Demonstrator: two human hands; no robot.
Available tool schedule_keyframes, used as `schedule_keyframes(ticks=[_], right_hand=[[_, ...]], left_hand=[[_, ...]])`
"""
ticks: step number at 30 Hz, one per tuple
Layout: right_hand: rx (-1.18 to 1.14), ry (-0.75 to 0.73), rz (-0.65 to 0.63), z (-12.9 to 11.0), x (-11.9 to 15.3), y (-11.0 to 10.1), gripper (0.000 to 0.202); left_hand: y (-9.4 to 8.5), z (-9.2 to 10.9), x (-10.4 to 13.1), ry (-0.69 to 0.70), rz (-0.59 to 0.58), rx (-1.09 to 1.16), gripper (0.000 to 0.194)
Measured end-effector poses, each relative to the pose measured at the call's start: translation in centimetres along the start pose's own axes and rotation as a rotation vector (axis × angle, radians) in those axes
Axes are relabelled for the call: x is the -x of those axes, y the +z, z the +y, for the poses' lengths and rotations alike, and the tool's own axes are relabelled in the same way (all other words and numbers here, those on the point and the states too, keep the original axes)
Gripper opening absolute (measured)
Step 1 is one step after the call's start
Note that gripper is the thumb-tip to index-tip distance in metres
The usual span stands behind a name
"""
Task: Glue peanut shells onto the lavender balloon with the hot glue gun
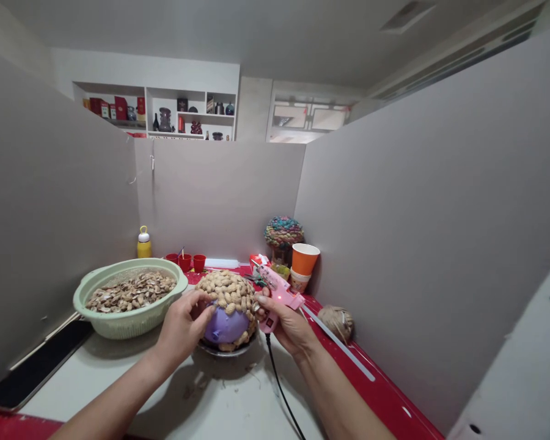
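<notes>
In the middle, a purple balloon [224, 324] partly covered with peanut shells [228, 288] sits in a shallow dark dish [233, 352]. My left hand [182, 325] grips the balloon's left side, its curled fingers and thumb against the lower edge of the shells. On the other side my right hand [289, 325] is closed around a pink hot glue gun [277, 288], nozzle pointing up and left. A small light glows on the gun, and its black cord [278, 382] runs down toward me. Something shell-like shows by my right thumb; I cannot tell clearly what it is.
A pale green basket [127, 327] of peanut shells stands left on the white board [119, 391]. Behind are a yellow bottle [143, 245], red cups [199, 263], orange paper cups [304, 261] and a yarn-topped tree [283, 233]. A twine ball [337, 322] lies right. Grey partitions [220, 195] enclose the table.
</notes>
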State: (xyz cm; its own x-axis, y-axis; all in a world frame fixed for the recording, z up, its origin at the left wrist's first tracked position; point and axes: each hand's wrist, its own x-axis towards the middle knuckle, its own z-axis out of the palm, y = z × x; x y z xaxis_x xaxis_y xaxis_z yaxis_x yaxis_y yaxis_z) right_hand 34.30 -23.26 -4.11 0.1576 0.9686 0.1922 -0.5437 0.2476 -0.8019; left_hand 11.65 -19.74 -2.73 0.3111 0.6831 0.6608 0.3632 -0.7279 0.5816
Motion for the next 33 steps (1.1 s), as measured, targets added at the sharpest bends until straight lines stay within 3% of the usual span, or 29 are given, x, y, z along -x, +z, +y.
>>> schedule_keyframes(ticks=[5,12,33], right_hand=[[-0.024,0.038,0.066,-0.16,0.23,0.37,0.042],[-0.013,0.04,0.054,-0.08,0.3,0.3,0.042],[0.038,0.004,0.034,0.07,0.2,0.03,0.04]], left_hand=[[0.2,0.33,-0.16,0.013,0.002,0.005,0.013],[0.13,0.62,-0.08,-0.016,0.011,0.044,0.015],[-0.72,0.2,0.42,-0.274,-0.079,0.416,0.024]])
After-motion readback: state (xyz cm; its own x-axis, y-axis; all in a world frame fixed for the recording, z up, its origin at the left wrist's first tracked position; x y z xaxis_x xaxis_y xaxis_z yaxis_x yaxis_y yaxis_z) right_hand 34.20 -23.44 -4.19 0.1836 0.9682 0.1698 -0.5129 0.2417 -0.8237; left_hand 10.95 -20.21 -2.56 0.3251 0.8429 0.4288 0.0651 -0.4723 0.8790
